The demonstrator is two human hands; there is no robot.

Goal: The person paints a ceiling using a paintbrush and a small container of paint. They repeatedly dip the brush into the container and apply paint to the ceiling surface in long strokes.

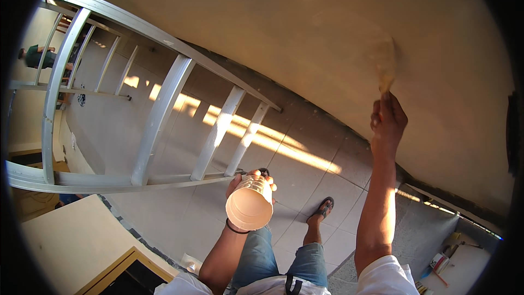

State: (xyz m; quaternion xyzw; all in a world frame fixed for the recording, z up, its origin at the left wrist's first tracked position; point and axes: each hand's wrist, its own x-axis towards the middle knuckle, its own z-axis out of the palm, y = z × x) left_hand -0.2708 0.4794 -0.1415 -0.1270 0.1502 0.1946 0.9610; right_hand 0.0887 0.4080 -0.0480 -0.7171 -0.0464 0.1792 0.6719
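Note:
My left hand [233, 184] is wrapped round a pale cup-like container [249, 207] that is tilted so its round mouth faces me. Its inside is cream to light pink; whether there is paint in it I cannot tell for sure. Up at the right, my raised right hand [389, 116] grips the handle of a paintbrush [385, 68]. The brush's wide head lies against the beige wall [284, 16], close in colour to it and a little blurred. A slightly different patch of tone shows on the wall around the brush.
An aluminium ladder [164, 114] stands at the left, its lower rail end near my left hand. Sunlit stripes cross the tiled floor [305, 136]. A low wall with a wood-framed opening [103, 273] is at lower left. A person [41, 56] is far left. Assorted items [439, 262] lie at lower right.

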